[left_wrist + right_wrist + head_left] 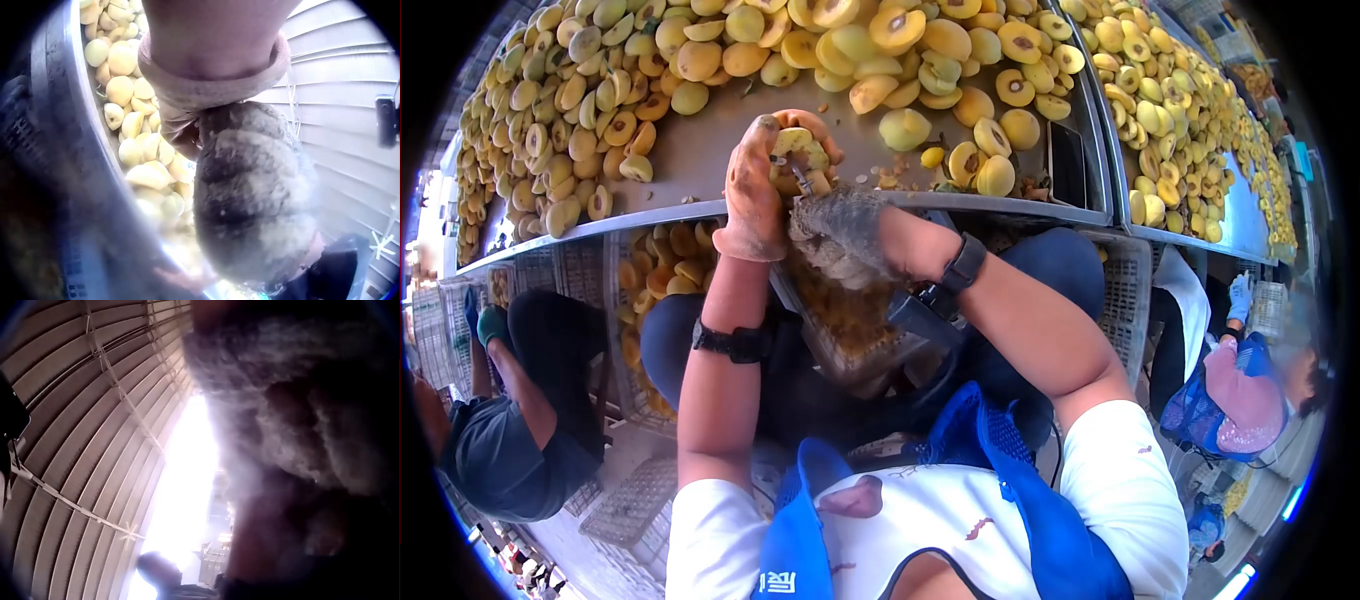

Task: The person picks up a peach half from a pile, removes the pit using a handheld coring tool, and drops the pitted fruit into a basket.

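In the head view the left hand [756, 190], in an orange glove, curls its fingers round a yellow-green fruit [798, 158] above the table's near edge. Close beside it, the right hand [838, 232] wears a dirty grey knitted glove and grips a small metal tool [802, 180] that touches the fruit. The left wrist view has the grey-gloved right hand [256, 194] in front, hiding most of the left fingers. Dark and blurred, the grey glove [281, 406] fills the right side of the right wrist view; its fingertips cannot be made out.
Halved yellow fruits [700, 60] are heaped along the back of the metal table [690, 190]. Below its rim stand crates, one with fruit pieces [670, 265] at the left, another between the knees. A second fruit table [1180, 130] and other people are at the sides.
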### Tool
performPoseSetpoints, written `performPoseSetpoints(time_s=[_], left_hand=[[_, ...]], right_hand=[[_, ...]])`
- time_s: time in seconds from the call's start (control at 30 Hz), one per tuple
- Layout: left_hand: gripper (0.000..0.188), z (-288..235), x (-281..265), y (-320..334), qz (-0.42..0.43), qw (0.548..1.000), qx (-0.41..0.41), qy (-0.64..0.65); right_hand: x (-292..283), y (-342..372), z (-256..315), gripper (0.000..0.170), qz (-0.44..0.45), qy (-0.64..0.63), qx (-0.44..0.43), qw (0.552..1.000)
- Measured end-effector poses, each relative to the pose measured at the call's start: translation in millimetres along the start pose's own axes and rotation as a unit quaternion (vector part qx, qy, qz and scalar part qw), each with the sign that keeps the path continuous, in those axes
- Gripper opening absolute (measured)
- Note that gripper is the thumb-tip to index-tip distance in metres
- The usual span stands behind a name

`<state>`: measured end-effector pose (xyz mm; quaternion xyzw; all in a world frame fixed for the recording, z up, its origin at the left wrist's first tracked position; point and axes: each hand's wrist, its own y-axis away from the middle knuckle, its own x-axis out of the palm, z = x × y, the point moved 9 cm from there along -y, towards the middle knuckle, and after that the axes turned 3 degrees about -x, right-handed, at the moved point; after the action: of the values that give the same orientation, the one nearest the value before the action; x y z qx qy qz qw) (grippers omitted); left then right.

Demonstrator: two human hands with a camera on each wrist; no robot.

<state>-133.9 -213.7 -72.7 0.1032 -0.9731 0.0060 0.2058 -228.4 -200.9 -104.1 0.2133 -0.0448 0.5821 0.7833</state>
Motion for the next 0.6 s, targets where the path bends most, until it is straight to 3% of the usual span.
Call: performPoseSetpoints(time_s=[0.03,0.07,0.1,0.17,0.23,0.27,0.3,0.33,0.37,0.4,0.43,0.5,0.53,0.57,0.6], left_hand=[[0.058,-2,4,1,0.026,0.999,0.015,-0.02],[0.057,-5,3,0,-0.001,0.999,0.021,-0.043],[0.057,-5,0,-3,-0.001,0.999,0.02,-0.043],[0.054,11,-4,-6,0.034,0.991,-0.068,-0.112],[0.053,17,-11,-6,0.01,0.99,-0.062,-0.125],[0.049,26,-13,-7,0.033,0.994,-0.086,-0.053],[0.045,32,-12,-6,0.056,0.992,-0.109,0.02],[0.045,29,-7,-6,0.058,0.992,-0.108,0.018],[0.038,15,7,-5,0.093,0.994,-0.055,-0.017],[0.032,1,20,-3,0.127,0.991,0.001,-0.053],[0.032,-4,24,-1,0.128,0.99,0.004,-0.054],[0.019,-33,32,9,0.084,0.926,0.169,-0.327],[0.02,-26,29,7,0.078,0.965,0.121,-0.219],[0.02,-21,26,6,0.074,0.965,0.123,-0.219],[0.022,-13,15,3,0.038,0.965,0.131,-0.224]], right_hand=[[-2,-2,5,0.023,-0.005,0.158,-0.015,0.987],[-11,-6,-8,0.025,-0.025,0.076,0.005,0.997],[-17,-8,-15,0.025,-0.026,0.075,0.005,0.997],[-13,-1,-36,0.025,0.017,-0.092,0.11,0.989],[-18,2,-41,0.024,-0.001,-0.088,0.107,0.99],[-6,2,-49,0.025,0.083,-0.195,0.125,0.969],[2,3,-54,0.025,0.164,-0.298,0.139,0.93],[35,9,-37,0.029,0.426,-0.48,0.116,0.758],[48,19,-23,0.029,0.426,-0.479,0.114,0.759],[42,11,-31,0.031,0.231,-0.429,0.115,0.866],[19,9,-37,0.034,0.024,-0.358,0.109,0.927],[20,9,-40,0.037,0.042,-0.351,0.103,0.93],[24,9,-36,0.036,0.081,-0.381,0.086,0.917],[28,8,-34,0.036,0.121,-0.411,0.07,0.901],[40,4,-67,0.037,0.283,-0.588,0.156,0.741]])
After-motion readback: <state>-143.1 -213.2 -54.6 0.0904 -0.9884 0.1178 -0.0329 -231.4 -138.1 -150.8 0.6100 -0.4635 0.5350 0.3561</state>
